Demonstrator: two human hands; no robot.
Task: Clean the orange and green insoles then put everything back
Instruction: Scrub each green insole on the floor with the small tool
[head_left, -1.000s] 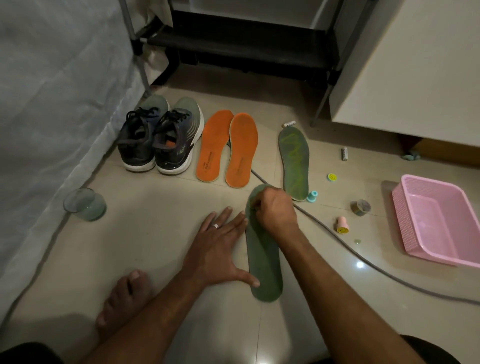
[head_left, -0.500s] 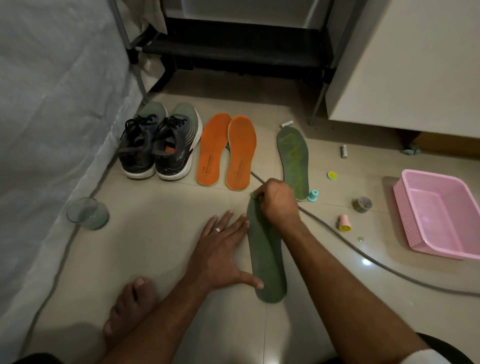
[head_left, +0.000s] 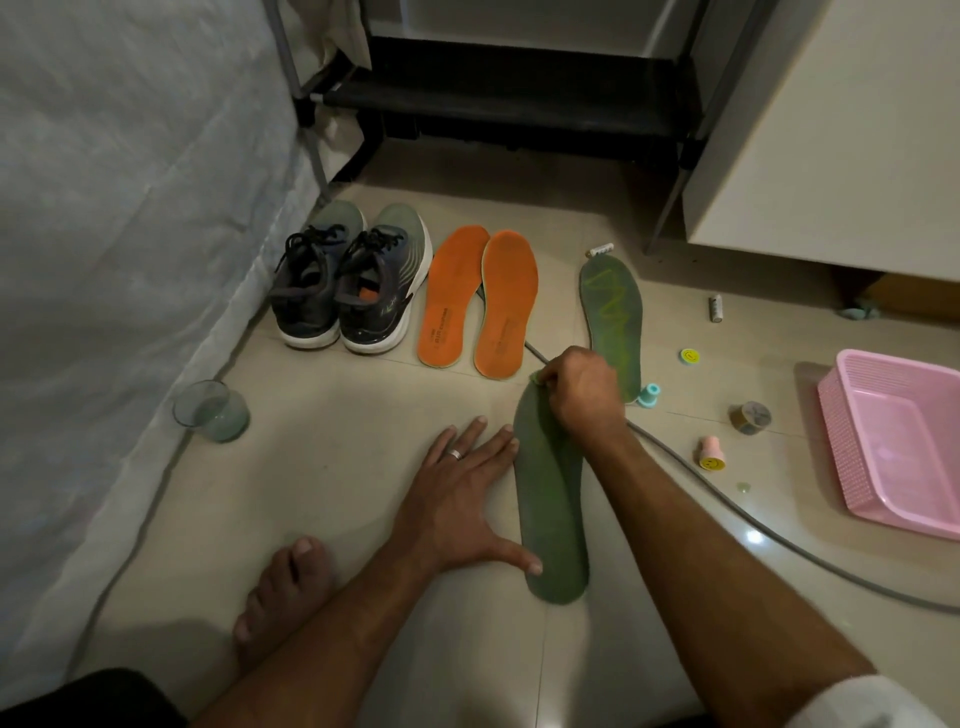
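Now we rub the near green insole (head_left: 551, 514) on the floor (head_left: 332, 483). Our left hand (head_left: 457, 499) lies flat, fingers straight, thumb on the insole's edge so it cannot slide. Our right hand (head_left: 584, 395) curls at its toe end, maybe pinching a small cloth; we cannot tell. The other green insole (head_left: 613, 317) and orange insoles (head_left: 478, 301) wait by the shoes (head_left: 353, 291).

1. Left hand (head_left: 457, 499): a silver ring (head_left: 455, 454) on one finger; forearm bare.
2. Right hand (head_left: 584, 397): no ring visible; a white sleeve (head_left: 862, 704) edge at 5 o'clock.
3. Bare foot (head_left: 283, 587) at 7 o'clock; dark clothing (head_left: 88, 699) below it.
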